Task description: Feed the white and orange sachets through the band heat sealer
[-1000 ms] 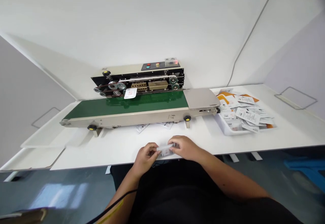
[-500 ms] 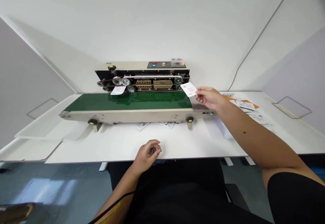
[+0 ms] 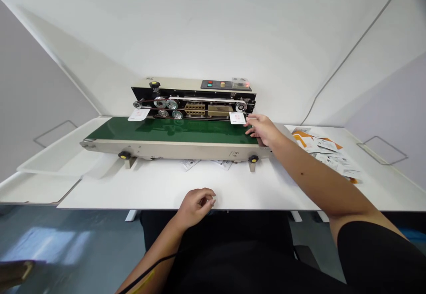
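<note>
A small white packet (image 3: 237, 118) with pink print has its upper edge at the right-hand end of a band sealer (image 3: 195, 101), above the green conveyor belt (image 3: 179, 130). At the packet's right edge is my right hand (image 3: 261, 128), fingers apart, its fingertips touching or just beside the packet. Another white packet (image 3: 139, 115) hangs at the sealer's left end, its top edge by the rollers. My left hand (image 3: 196, 205) rests at the table's front edge, thumb and fingers curled together with nothing visible in them.
Several packets lie with an orange one (image 3: 301, 139) in a pile (image 3: 328, 149) on the right of the white table (image 3: 133, 192). A translucent tray (image 3: 56, 163) stands at the left. A few packets (image 3: 190, 164) show beneath the conveyor. A wall rises behind the machine.
My right hand has carried its packet left to the sealer's right end and its fingers have spread. The other packet has moved left along the rollers. My left hand stays put.
</note>
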A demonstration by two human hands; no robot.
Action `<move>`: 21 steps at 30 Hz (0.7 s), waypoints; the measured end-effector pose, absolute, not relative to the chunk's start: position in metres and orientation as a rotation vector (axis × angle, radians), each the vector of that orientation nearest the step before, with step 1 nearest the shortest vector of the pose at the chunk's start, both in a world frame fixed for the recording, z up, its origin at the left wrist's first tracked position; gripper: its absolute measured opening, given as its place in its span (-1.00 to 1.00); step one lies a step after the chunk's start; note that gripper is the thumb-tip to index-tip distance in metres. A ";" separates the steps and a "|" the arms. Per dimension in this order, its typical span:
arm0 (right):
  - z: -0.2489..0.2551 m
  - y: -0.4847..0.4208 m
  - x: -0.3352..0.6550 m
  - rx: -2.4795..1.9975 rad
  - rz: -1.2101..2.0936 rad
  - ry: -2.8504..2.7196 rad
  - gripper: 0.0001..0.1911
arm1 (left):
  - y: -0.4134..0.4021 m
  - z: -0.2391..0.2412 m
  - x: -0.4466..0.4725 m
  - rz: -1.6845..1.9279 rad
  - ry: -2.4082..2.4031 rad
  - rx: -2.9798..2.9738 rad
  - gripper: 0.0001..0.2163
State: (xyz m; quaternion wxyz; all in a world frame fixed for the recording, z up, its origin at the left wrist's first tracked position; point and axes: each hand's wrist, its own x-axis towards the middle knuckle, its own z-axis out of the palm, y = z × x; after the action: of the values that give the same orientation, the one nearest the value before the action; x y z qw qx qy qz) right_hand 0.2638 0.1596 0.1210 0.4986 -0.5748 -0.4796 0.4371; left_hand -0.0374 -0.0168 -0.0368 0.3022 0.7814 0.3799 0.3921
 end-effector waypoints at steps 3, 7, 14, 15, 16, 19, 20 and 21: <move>0.100 0.115 0.254 -1.353 0.462 -1.387 -0.70 | -0.017 -0.035 -0.038 1.033 1.018 2.104 -0.89; 0.047 0.046 0.226 -1.107 0.406 -1.898 -0.72 | -0.015 -0.029 -0.037 0.994 0.998 2.145 -0.88; -0.038 0.051 0.179 -1.116 0.568 -2.367 -0.47 | -0.013 -0.027 -0.034 0.870 1.023 2.212 -0.87; -0.042 0.058 0.177 -1.146 0.533 -2.390 -0.45 | -0.013 -0.027 -0.034 0.865 1.033 2.212 -0.86; -0.044 0.064 0.176 -1.175 0.493 -2.420 -0.43 | -0.013 -0.027 -0.033 0.867 1.043 2.209 -0.86; -0.041 0.075 0.174 -1.306 0.393 -2.501 -0.35 | -0.012 -0.028 -0.033 0.891 1.053 2.197 -0.87; -0.039 0.077 0.173 -1.370 0.378 -2.509 -0.33 | -0.012 -0.028 -0.033 0.898 1.053 2.195 -0.87; -0.036 0.079 0.172 -1.436 0.372 -2.508 -0.32 | -0.012 -0.027 -0.033 0.899 1.052 2.195 -0.87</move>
State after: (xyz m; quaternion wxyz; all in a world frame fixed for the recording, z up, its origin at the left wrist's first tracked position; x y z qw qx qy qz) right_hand 0.1721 0.0789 -0.0364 0.1134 -0.4896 -0.8552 0.1267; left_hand -0.0329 -0.0119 -0.0273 0.2700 0.8146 0.3902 0.3336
